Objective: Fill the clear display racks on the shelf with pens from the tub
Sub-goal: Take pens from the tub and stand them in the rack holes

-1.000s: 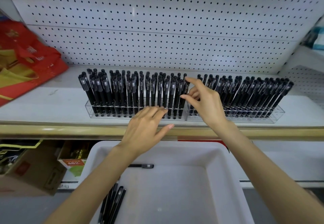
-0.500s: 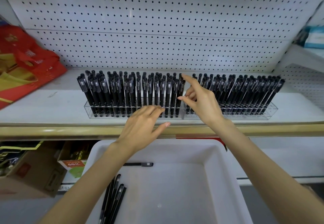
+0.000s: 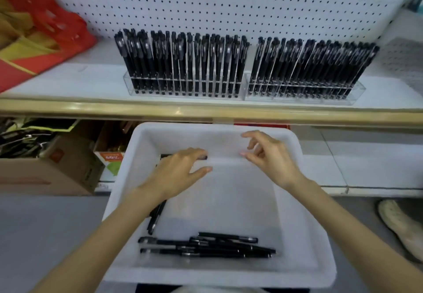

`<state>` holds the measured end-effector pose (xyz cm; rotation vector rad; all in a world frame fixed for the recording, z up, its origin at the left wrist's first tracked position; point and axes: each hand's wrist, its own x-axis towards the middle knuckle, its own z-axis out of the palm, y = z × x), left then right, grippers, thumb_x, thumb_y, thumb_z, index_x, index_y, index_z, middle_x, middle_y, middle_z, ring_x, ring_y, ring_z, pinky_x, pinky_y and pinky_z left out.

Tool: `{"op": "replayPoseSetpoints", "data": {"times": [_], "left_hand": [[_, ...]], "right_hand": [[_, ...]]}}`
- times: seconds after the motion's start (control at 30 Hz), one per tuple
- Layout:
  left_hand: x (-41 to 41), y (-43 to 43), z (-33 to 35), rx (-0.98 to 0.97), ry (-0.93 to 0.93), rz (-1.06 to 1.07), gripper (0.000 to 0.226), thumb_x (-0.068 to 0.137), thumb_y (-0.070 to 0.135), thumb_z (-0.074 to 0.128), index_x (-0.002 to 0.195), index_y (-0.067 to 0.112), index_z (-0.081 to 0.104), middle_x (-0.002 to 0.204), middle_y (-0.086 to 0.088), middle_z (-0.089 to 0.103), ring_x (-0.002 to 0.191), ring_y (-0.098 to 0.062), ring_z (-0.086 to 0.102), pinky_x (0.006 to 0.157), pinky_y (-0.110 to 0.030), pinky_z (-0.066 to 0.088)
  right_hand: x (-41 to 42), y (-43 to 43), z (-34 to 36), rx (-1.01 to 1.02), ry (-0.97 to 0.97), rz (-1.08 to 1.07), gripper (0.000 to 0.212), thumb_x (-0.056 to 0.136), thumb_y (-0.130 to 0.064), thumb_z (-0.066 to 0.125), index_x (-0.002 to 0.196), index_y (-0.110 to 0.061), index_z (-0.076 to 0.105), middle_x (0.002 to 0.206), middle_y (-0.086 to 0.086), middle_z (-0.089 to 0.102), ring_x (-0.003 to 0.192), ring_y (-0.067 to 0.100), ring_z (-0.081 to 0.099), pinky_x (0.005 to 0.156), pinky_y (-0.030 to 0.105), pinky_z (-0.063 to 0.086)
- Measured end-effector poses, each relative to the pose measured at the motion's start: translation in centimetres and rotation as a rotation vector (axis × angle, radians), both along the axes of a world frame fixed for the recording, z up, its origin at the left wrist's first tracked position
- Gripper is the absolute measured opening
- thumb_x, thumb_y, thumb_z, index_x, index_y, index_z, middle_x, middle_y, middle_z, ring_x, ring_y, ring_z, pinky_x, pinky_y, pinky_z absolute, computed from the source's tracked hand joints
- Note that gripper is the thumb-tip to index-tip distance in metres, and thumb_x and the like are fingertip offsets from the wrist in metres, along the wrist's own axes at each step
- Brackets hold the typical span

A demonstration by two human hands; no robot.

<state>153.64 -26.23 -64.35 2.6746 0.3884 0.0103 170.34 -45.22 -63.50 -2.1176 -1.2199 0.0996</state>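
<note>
Two clear display racks stand side by side on the white shelf, the left rack (image 3: 183,91) and the right rack (image 3: 304,94), both packed with upright black pens. Below them sits the white tub (image 3: 304,235). Several black pens (image 3: 206,245) lie near its front wall, and one or two more (image 3: 155,217) lie under my left forearm. My left hand (image 3: 178,173) hovers palm down over the tub's far left part, fingers spread over a single pen (image 3: 164,156). My right hand (image 3: 272,157) hangs over the tub's far right part, fingers loosely curled, holding nothing.
A red and yellow bag (image 3: 39,31) lies on the shelf's left end. White pegboard (image 3: 229,6) backs the shelf, which has a tan front edge (image 3: 206,109). Cardboard boxes (image 3: 45,169) sit low on the left. A shoe (image 3: 400,226) is on the floor at right.
Both hands have dropped from the racks on the shelf down into the tub. The view has tilted down, so more of the tub and its pens shows.
</note>
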Motion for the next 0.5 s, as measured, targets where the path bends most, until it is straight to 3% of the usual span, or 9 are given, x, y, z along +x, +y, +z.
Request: {"op": "replayPoseSetpoints", "data": {"times": [0.13,0.3,0.43,0.5], "left_hand": [[-3.9,-1.2,-3.9,-0.193,0.251,0.013,0.042,0.089,0.058,0.051,0.118,0.029,0.060,0.116,0.012,0.063,0.103,-0.005,0.059,0.090,-0.032,0.049],[-6.4,-2.4,-6.4,-0.379,0.453,-0.009,0.040,0.081,0.062,0.059,0.100,0.027,0.066,0.102,0.013,0.065,0.098,-0.003,0.059,0.091,-0.029,0.049],[-7.2,-2.8,-7.4,-0.405,0.602,-0.057,0.036,0.079,0.059,0.065,0.094,0.027,0.065,0.097,0.011,0.066,0.096,-0.007,0.061,0.090,-0.026,0.050],[-7.4,-2.9,-7.7,-0.420,0.630,-0.057,0.036,0.079,0.053,0.070,0.096,0.022,0.067,0.097,0.006,0.068,0.096,-0.009,0.063,0.090,-0.026,0.050]], "right_hand": [[-4.4,-3.0,-5.1,-0.277,0.172,0.059,0.030,0.085,-0.039,0.068,0.112,-0.027,0.061,0.093,-0.012,0.058,0.071,0.003,0.058,0.074,0.027,0.051],[-6.3,-4.8,-8.8,-0.640,0.376,0.236,0.026,0.086,-0.045,0.064,0.097,-0.022,0.062,0.093,-0.011,0.062,0.088,0.009,0.060,0.082,0.027,0.048],[-6.6,-5.0,-9.3,-0.705,0.528,0.281,0.025,0.084,-0.043,0.069,0.092,-0.021,0.063,0.082,-0.013,0.062,0.081,0.006,0.059,0.071,0.013,0.044],[-6.6,-5.0,-9.3,-0.706,0.613,0.268,0.026,0.082,-0.039,0.072,0.094,-0.017,0.064,0.081,-0.011,0.063,0.078,0.005,0.060,0.069,0.013,0.046]]}}
